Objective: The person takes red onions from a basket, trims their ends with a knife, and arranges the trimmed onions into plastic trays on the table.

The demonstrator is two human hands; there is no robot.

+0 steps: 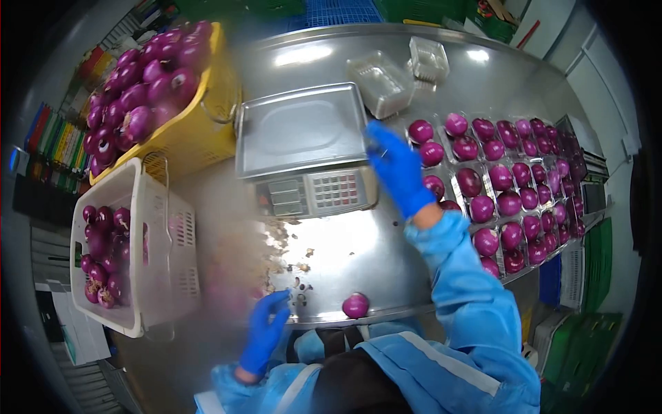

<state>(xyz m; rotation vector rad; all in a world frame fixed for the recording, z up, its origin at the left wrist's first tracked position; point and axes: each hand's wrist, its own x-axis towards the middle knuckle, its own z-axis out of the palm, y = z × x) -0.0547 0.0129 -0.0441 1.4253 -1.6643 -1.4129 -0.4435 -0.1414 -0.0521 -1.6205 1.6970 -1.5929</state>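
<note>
Onions (139, 93) heap in the yellow crate (221, 90) far left, presumably for easy reach. The left hand (265, 331) spreads its fingers, seemingly empty, near a loose onion (355, 306). The right hand (400, 172) stretches beside the metal pan (303, 127); any pinch, I can't tell.

right fingers (379, 136) blurred | keypad labels (335, 190) unreadably small | green crate (422, 10) cut off

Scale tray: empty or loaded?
Empty: the metal tray shows bare surface inside its rim, with no onion on it.
</note>
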